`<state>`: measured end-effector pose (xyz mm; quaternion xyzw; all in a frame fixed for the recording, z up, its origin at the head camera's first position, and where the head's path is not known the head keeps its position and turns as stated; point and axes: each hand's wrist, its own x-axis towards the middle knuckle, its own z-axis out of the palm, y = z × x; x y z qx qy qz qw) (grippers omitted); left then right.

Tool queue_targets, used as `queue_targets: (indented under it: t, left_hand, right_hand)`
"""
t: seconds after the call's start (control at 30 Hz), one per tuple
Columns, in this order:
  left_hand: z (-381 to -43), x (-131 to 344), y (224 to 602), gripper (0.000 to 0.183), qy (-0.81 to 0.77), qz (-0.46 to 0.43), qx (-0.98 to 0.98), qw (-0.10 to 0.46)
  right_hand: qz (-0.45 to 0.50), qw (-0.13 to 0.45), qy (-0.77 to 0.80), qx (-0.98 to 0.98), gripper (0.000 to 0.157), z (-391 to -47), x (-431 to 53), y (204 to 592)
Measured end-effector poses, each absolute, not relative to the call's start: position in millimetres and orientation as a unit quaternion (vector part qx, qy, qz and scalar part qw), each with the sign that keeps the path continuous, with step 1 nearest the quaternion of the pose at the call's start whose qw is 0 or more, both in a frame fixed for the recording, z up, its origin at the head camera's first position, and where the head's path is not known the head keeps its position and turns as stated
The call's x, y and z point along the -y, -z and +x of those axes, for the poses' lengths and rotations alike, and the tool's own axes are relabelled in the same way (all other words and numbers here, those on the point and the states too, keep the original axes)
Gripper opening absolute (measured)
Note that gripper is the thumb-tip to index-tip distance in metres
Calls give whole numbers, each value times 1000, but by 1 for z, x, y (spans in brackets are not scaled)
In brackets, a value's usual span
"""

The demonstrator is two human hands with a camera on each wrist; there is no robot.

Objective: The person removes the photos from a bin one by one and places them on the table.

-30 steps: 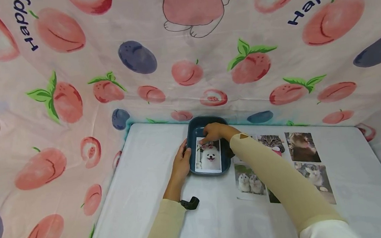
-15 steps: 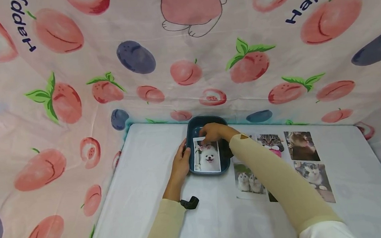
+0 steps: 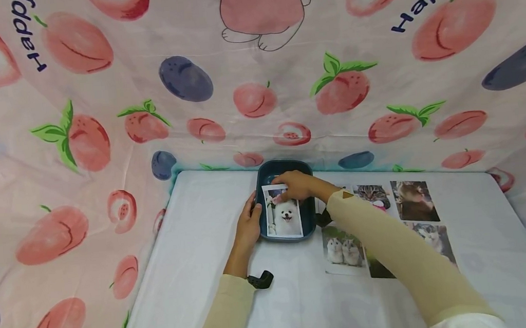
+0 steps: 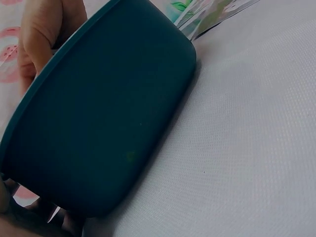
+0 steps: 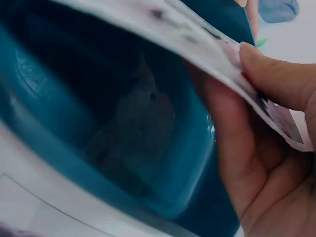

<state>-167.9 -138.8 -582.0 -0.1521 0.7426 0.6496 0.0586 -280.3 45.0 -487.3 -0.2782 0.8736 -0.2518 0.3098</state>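
My left hand [image 3: 248, 226] grips the left side of a dark teal plastic box [image 3: 307, 214], its thumb at the rim; the left wrist view shows the outer wall of the box [image 4: 108, 98] close up. Over the box, my right hand [image 3: 298, 185] pinches the upper edge of a photo of a white dog [image 3: 287, 220]. In the right wrist view the thumb lies on the front of the photo [image 5: 197, 44] and the fingers are behind it, so it stands tilted off the bottom. A dim pale animal shape [image 5: 143, 118] shows inside the box; picture or reflection, I cannot tell.
Right of the box, several photos lie in rows on the white table [image 3: 301, 295]: two hamsters [image 3: 343, 250], a tabby cat [image 3: 371, 196], a brown animal [image 3: 415, 201], a grey cat [image 3: 436, 238]. My right sleeve [image 3: 391, 257] covers others partly. Fruit-patterned cloth [image 3: 256, 72] hangs behind.
The right hand has shifted slightly, now with the photo's top edge between its fingers, and the photo has lifted a little towards the upper left. The left hand stays on the box.
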Motion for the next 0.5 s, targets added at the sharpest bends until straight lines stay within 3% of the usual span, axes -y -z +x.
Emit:
queue_targets:
  t: [0.27,0.5]
  left_hand:
    - [-168,136,583,48,-649,-149,-743,63]
    - [-165,137,581,49,-653,-137,-744,50]
  right_hand:
    - [-264,262,349,-860,51,-274,-71,477]
    - [-242,217,396,-859,44,-270,-117,472]
